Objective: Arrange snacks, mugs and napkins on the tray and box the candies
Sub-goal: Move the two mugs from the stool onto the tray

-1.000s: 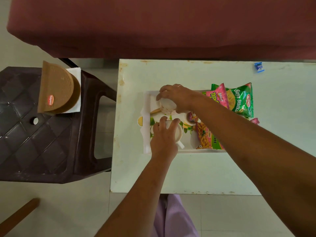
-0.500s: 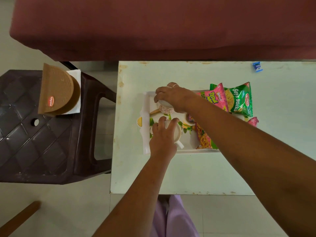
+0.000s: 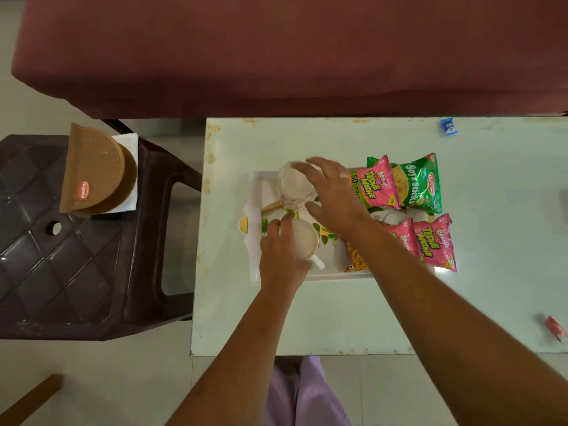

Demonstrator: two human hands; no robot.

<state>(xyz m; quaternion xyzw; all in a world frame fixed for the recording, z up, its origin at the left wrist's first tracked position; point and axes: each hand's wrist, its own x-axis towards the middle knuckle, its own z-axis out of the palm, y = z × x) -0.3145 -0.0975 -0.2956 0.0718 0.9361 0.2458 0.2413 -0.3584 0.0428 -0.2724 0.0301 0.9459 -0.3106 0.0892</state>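
A white tray (image 3: 254,207) with a leaf print lies on the pale table (image 3: 307,318). Two white mugs stand at its left end. My left hand (image 3: 281,253) grips the near mug (image 3: 305,241) by its left side, and its handle points toward me. My right hand (image 3: 333,192) holds the far mug (image 3: 292,187), which has a patterned band, with fingers at the rim and thumb low on its side. Pink snack packets (image 3: 375,182) (image 3: 435,241) and a green one (image 3: 419,182) lie on the tray's right half. An orange packet (image 3: 356,259) shows under my right arm.
A blue candy (image 3: 447,127) lies at the table's far edge and a red candy (image 3: 554,329) near the right front. To the left, a dark plastic stool (image 3: 61,256) carries a brown box (image 3: 92,170) on white napkins (image 3: 127,142). A maroon sofa (image 3: 276,56) runs behind the table.
My right hand has slid right off the top of the far mug, uncovering it, and now grips its side. My left hand stays on the near mug.
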